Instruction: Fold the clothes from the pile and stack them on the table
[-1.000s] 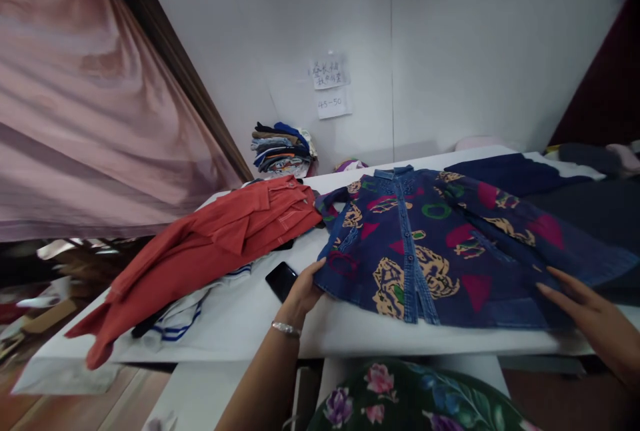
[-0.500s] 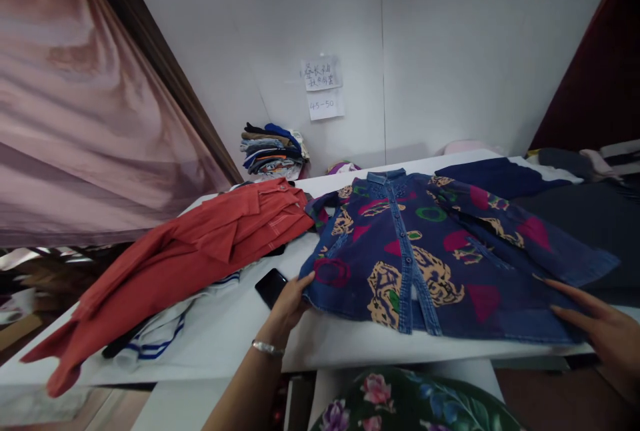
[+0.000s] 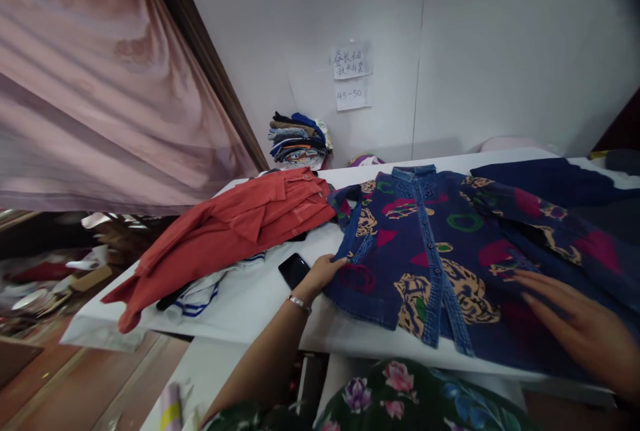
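Observation:
A patterned denim shirt (image 3: 380,264), dark blue with magenta, green and tan shapes, lies front up and buttoned on the white table, its collar away from me. At its left side edge, my left hand (image 3: 320,274) is closed, with fingertips pinching the fabric. My right hand (image 3: 575,324) is over the shirt's right front, its fingers stretched out and apart; whether they touch the cloth I cannot tell. The right sleeve stretches out past that hand. Just beyond my left wrist lies a black phone (image 3: 293,269).
Left of the shirt, a red garment (image 3: 230,231) lies over a white one with blue stripes (image 3: 200,294). A stack of folded clothes (image 3: 297,141) stands by the wall, below paper notes (image 3: 353,77). Navy cloth (image 3: 545,177) lies at the back right. A pink curtain (image 3: 100,84) hangs at left.
My right hand has moved left and inward over the shirt, from near its lower right part. My left hand still pinches the left edge. The view has turned to the left.

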`<state>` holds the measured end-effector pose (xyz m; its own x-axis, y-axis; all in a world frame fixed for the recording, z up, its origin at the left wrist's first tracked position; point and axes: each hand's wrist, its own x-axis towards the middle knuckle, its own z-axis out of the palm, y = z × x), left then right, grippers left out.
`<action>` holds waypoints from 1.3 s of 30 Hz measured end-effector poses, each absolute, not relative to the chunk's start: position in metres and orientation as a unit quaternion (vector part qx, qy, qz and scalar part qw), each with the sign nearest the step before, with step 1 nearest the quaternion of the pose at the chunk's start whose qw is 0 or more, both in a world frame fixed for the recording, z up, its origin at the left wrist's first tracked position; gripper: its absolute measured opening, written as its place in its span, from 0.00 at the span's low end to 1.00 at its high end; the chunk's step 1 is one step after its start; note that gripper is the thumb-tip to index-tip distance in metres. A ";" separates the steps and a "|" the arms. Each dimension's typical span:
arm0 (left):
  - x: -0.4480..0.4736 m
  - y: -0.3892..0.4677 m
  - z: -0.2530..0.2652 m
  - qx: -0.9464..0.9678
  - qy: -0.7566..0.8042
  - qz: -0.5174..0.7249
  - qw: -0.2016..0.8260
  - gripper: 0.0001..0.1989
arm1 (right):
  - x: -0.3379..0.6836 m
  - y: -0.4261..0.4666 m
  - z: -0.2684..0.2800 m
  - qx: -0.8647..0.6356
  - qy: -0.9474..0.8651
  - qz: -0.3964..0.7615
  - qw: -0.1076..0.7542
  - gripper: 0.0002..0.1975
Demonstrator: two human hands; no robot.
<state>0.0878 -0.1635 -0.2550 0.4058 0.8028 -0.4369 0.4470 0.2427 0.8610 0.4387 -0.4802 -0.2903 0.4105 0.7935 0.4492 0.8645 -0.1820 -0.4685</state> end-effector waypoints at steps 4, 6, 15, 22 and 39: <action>0.091 -0.163 -0.266 0.588 0.510 0.189 0.599 0.17 | 0.385 -0.416 -0.257 -0.677 -0.644 -0.002 0.355 0.17; 0.084 -0.162 -0.267 0.625 0.505 0.169 0.572 0.16 | 0.366 -0.389 -0.250 -0.649 -0.673 0.032 0.352 0.17; 0.106 -0.101 -0.243 0.743 0.556 0.155 0.339 0.23 | 0.312 -0.269 -0.244 -0.603 -0.720 0.085 0.333 0.23; 0.175 -0.064 -0.249 0.754 0.571 0.122 0.302 0.18 | 0.290 -0.208 -0.276 -0.685 -0.696 0.122 0.179 0.31; 0.124 0.080 -0.111 0.783 0.572 0.227 -0.089 0.19 | 0.267 -0.187 -0.296 -0.649 -0.725 0.188 0.136 0.33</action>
